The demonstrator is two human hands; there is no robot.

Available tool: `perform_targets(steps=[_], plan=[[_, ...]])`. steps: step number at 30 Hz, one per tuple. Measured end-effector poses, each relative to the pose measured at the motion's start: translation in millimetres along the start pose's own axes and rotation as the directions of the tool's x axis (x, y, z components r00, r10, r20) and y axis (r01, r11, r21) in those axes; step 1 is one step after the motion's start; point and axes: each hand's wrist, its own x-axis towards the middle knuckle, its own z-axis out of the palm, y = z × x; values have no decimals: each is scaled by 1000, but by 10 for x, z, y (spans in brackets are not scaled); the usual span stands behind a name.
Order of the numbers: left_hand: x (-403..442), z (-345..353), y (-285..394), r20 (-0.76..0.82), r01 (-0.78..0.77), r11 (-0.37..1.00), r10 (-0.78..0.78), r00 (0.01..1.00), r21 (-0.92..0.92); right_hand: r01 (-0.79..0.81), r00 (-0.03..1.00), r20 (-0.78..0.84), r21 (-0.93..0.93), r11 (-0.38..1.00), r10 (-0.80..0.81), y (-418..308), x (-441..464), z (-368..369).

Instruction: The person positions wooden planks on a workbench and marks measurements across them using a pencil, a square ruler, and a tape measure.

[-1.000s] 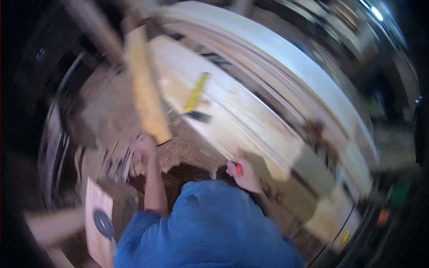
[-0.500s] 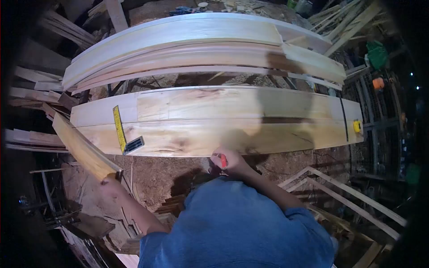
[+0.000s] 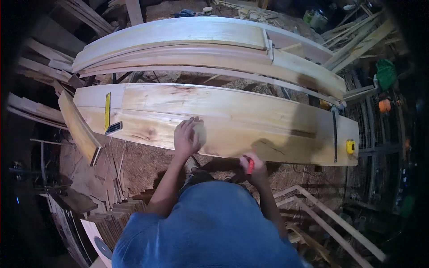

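Two long pale wooden boards (image 3: 187, 98) lie side by side in front of me, a seam running between them. On the nearer board rests my left hand (image 3: 187, 137), fingers loosely bent and slightly blurred. At the boards' near edge, further right, my right hand (image 3: 255, 167) is closed around a small red tool (image 3: 250, 167), its exact kind hard to make out. A try square with a yellow blade (image 3: 107, 111) and dark stock lies near the left end. Close to the right end are a yellow tape measure (image 3: 350, 146) and a dark strip (image 3: 335, 136) across the boards.
Behind the boards stands a stack of long planks (image 3: 178, 35). A loose plank (image 3: 79, 125) slants at the left end. A wooden frame (image 3: 333, 219) lies at lower right, and a pile of thin slats (image 3: 120, 219) at lower left. Sawdust covers the ground.
My left hand has left the slanted plank's end and come onto the nearer board. My right hand, still holding the red tool, has shifted right along the edge. The view has tilted.
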Motion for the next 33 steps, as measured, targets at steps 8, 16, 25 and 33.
perform_targets(steps=[8, 16, 25, 33], plan=[[-30, 348, 233, 46, 14, 989, -21, 999, 144, -123, 955, -265, 52, 991, 133, 968, -498, -938], [33, 335, 279, 76, -1, 988, -11, 997, 156, -209, 829, -528, 12, 978, 184, 1053, -392, -1084], [78, 249, 237, 210, 142, 978, -172, 963, 151, -49, 851, -486, -453, 890, -200, 1008, 453, -711], [61, 303, 170, 216, 144, 973, -182, 959, 182, -18, 855, -432, -579, 815, -287, 1271, 975, -653]])
